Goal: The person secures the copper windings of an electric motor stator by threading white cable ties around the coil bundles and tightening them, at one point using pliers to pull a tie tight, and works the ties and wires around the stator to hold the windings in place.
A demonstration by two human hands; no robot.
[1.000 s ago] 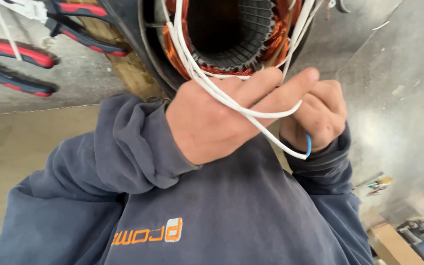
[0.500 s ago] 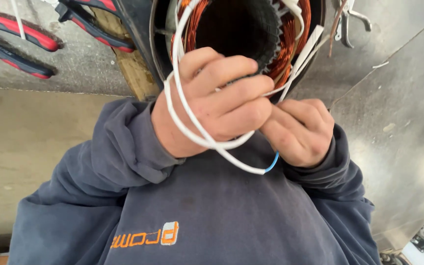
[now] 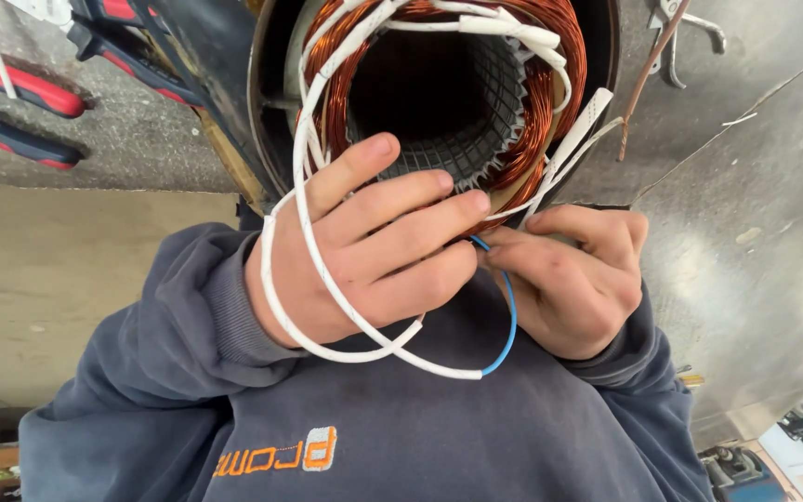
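Fingers (image 3: 392,218) of the left hand (image 3: 364,256): curled round loops of white-sleeved wire (image 3: 301,167), which are draped over the back of the hand and the wrist.

Fingers of the right hand (image 3: 573,274): pinched narrow on the blue wire end (image 3: 510,321), which emerges from the white sleeve below both hands and arcs up to the pinch.

Motor stator (image 3: 439,84): seen end-on at the worktop's (image 3: 764,242) near edge, copper windings (image 3: 550,102) ringing the slotted bore; white leads are run from it down to the hands.

Pliers (image 3: 20,93), red-handled: laid at the worktop's left edge, well apart from the hands.

Risks, as judged: copper enamel may be scraped if the leads are pulled hard across the winding; the loops may be tangled or kinked about the wrist; the blue end may be lost from so fine a pinch; the sleeve may be drawn off the wire under tension.
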